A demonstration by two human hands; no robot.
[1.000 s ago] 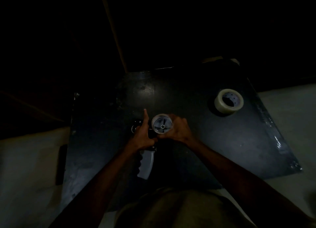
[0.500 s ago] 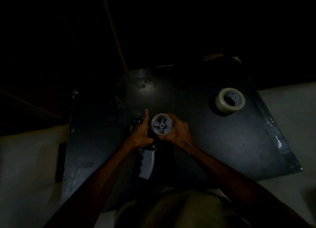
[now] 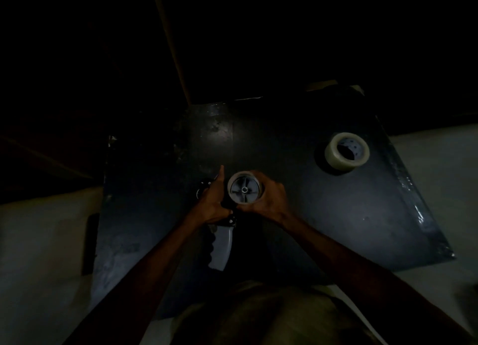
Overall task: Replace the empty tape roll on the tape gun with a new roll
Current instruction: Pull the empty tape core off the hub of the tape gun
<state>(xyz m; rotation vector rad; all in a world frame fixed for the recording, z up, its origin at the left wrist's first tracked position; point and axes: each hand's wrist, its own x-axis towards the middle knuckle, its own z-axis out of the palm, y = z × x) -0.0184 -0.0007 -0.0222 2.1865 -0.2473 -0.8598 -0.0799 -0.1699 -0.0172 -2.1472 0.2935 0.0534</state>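
Grey spoked hub of the tape gun carries the empty roll, mid-board. The right hand wraps around that roll; the left hand grips the gun's frame, forefinger raised. New roll lies far right on the black board.

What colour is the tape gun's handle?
Pale grey-white, as far as the dim head view shows: handle below the left hand.

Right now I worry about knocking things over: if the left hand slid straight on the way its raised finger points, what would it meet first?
Probably nothing: the left hand points up across the bare black board. The full tape roll sits off right.
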